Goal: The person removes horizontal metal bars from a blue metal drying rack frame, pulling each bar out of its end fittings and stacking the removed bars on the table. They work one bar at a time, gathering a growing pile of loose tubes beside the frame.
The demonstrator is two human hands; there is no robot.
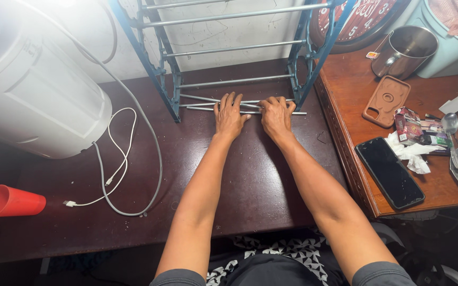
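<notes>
A blue metal rack with thin silver crossbars stands on a dark brown table against the wall. Two loose silver rods lie at the rack's foot. My left hand rests flat on these rods with its fingers spread. Just to its right, my right hand has its fingers curled around the same rods. The two hands almost touch.
A large white appliance with a grey cord and a white cable fills the left. A red cup lies at the far left. The wooden side table on the right holds a phone, phone case, steel mug and clock.
</notes>
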